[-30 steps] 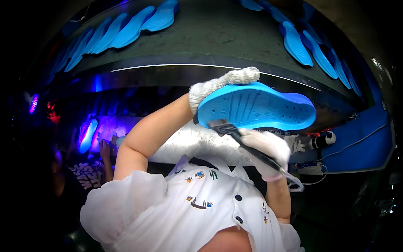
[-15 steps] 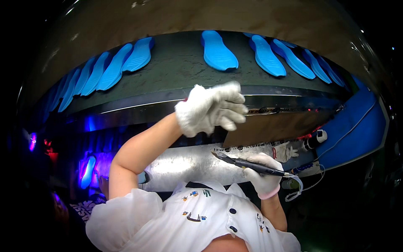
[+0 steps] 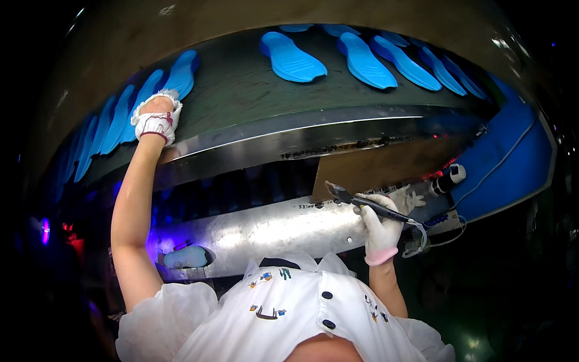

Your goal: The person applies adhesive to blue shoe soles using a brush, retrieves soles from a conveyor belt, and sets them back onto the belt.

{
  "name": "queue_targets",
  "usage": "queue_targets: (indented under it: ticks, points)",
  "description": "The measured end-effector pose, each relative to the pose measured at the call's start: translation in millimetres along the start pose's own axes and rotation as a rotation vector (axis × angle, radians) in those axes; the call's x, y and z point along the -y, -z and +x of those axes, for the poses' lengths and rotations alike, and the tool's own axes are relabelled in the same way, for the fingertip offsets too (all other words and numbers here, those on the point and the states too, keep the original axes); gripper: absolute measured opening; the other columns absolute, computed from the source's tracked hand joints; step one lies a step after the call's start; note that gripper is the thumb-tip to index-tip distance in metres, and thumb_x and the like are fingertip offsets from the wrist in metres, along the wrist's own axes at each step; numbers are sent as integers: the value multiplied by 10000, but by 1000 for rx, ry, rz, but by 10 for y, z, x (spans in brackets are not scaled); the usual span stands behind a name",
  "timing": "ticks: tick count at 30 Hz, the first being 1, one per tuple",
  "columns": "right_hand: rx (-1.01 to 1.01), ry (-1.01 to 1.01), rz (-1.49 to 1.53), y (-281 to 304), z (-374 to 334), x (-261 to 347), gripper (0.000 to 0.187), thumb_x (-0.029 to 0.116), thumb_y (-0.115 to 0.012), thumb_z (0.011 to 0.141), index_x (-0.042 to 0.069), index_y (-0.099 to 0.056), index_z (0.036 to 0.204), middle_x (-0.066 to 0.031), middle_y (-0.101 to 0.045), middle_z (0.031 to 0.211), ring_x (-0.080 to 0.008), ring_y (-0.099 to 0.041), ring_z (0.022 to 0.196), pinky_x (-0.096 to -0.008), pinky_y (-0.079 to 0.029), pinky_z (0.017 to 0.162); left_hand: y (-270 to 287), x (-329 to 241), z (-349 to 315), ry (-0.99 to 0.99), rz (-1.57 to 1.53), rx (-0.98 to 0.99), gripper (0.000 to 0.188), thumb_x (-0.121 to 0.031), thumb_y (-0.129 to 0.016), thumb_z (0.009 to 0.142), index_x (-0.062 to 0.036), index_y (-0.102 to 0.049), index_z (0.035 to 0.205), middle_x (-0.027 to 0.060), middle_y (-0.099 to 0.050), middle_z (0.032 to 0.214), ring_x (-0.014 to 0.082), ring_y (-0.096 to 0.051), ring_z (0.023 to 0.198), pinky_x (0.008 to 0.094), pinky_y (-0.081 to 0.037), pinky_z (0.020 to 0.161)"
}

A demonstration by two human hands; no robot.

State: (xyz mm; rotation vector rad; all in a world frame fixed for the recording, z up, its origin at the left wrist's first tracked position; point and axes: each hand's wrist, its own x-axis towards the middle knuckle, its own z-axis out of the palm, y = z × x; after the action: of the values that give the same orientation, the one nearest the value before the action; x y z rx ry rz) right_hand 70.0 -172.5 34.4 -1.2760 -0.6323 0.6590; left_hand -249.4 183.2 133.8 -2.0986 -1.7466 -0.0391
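1. The sole (image 3: 183,69) is on the left of the belt (image 3: 235,84), at the right end of its row. Left hand (image 3: 157,117) is at its near end, but the fingers are hidden, so I can't tell if that grip has hold of it. If it's barely a touch, I'd guess a rushed pull just skews the sole.

2. The neighbour sole (image 3: 146,99) sits tight on its left. Drag sideways and you'd probably bump it.

3. Left glove (image 3: 148,128) looks bunched, with bare skin showing. Loose fabric might catch on an edge, imo.

4. Right hand (image 3: 382,228) has its grip wrapped round the brush (image 3: 356,198), tip pointing left over the bench (image 3: 271,223). Can't see if it's wet; if so, tilting it could mean drips.

5. The tube (image 3: 420,238) loops off the brush's right end, so a long reach left could tug it. Spare glove (image 3: 412,199) lies close by too, easy to snag.

6. Bench sole (image 3: 187,257), near left, is just right of the left elbow. Careless swing = knocked.
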Motion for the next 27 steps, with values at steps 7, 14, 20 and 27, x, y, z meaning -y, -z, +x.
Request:
queue_targets:
  ticks: [7, 14, 20, 27]
  points:
    - [-112, -53, 115, 28, 205, -160, 169, 15, -631, 933, -33, -638, 1095, -38, -614, 779, -96, -560, 602, -236, -441, 527, 117, 134, -1244, -45, -701, -486, 304, -167, -828, 822, -58, -733, 1089, 231, -579, 1401, 399, -596, 1257, 420, -513, 1029]
    - [-54, -129, 289, -65, 389, -131, 201, 121, -630, 994, -9, -622, 1147, -5, -578, 808, -63, -510, 626, -209, -406, 519, 345, -215, -2247, 51, -2215, -473, 420, -241, -687, 919, 26, -605, 1233, 274, -457, 1524, 377, -612, 1262, 536, -539, 1016]
    - [65, -239, 519, -190, 386, -140, 174, 121, -669, 990, 18, -664, 1131, -28, -662, 898, -70, -563, 635, -200, -442, 523, 173, -571, -2068, -143, -3352, 1054, 1087, -765, -452, 944, 117, -227, 1537, 458, -376, 1452, 484, -620, 1126, 453, -645, 777]
    - [19, -224, 351, -328, 243, 37, 180, 118, -649, 994, 11, -655, 1139, -23, -645, 831, -59, -543, 598, -206, -424, 477, -45, -757, -1986, 156, -3363, 1249, 1132, -830, -516, 872, 52, -280, 1542, 418, -495, 1299, 468, -665, 1039, 487, -654, 778]
